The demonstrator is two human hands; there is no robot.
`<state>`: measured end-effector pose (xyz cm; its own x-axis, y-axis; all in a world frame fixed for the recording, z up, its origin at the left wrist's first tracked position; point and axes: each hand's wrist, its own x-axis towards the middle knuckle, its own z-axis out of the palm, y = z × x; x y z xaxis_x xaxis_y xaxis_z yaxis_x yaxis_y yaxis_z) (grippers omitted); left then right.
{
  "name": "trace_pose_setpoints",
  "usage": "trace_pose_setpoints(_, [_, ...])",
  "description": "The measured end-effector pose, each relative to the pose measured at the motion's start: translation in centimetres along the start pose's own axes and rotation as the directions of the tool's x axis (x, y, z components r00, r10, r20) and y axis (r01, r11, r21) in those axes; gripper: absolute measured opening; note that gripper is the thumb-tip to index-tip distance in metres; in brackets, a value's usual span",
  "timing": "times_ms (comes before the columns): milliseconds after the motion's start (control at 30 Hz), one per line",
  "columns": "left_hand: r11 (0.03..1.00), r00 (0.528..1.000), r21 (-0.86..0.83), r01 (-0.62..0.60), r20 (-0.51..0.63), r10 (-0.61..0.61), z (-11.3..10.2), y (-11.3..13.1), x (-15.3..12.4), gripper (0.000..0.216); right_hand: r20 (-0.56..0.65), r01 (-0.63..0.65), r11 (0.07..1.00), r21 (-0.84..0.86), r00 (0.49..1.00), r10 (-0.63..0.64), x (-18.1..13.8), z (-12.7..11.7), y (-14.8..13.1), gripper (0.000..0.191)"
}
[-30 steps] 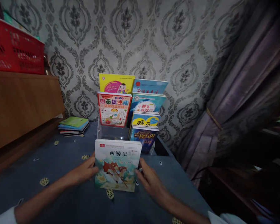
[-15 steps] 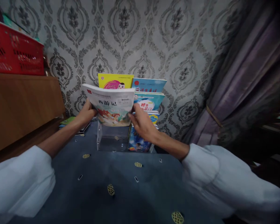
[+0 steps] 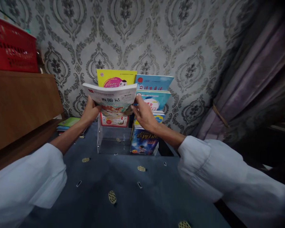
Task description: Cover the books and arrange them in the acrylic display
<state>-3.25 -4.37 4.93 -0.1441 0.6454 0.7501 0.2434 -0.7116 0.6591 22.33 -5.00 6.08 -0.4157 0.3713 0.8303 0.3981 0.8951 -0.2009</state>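
Observation:
A white paperback book [image 3: 111, 99] with Chinese characters and a colourful picture is held up in front of a clear stepped rack [image 3: 114, 141]. My left hand [image 3: 89, 110] grips its left edge, and my right hand [image 3: 143, 114] pinches the right edge. Its top tilts toward me. Behind it a yellow book [image 3: 116, 76] stands in the rack's rear tier, and part of a red-bordered book [image 3: 114, 121] shows below. The right column holds a blue book [image 3: 154, 81], a teal book [image 3: 163, 98] and a dark blue book [image 3: 143, 141] in front.
A blue patterned cloth [image 3: 123, 177] covers the table. At left, a red basket [image 3: 14, 47] sits on a wooden cabinet [image 3: 23, 104], with a small stack of books [image 3: 70, 122] beside it. Patterned wallpaper [image 3: 125, 38] lies behind; a tied curtain [image 3: 218, 107] hangs at right.
Both hands have lifted the white book slightly and tipped it flatter. The red-bordered book beneath it now shows. The camera view has shifted a little.

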Motion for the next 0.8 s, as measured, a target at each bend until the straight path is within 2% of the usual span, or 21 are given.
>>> trace_pose_setpoints(233, [0.999, 1.000, 0.045, 0.026, 0.010, -0.026, 0.4, 0.4, 0.1, 0.056, 0.003, -0.071, 0.997, -0.004, 0.997, 0.071, -0.3, 0.2, 0.4, 0.016])
trace_pose_setpoints(400, [0.997, 0.996, 0.077, 0.009, 0.087, -0.016, 0.1, -0.1, 0.0, 0.062, -0.002, -0.124, 0.992, -0.016, 0.992, 0.124, -0.4, 0.7, 1.2, 0.016])
trace_pose_setpoints(533, [0.999, 0.992, 0.033, -0.021, 0.127, 0.017, 0.1, -0.4, 0.2, 0.064, -0.005, -0.146, 0.989, -0.024, 0.989, 0.146, -0.2, 0.8, 1.5, 0.015])
trace_pose_setpoints(800, [0.994, 0.996, 0.106, -0.035, 0.080, 0.026, 0.3, -0.5, -0.4, 0.059, -0.046, -0.134, 0.990, -0.045, 0.990, 0.132, 0.0, 1.1, 2.0, 0.018])
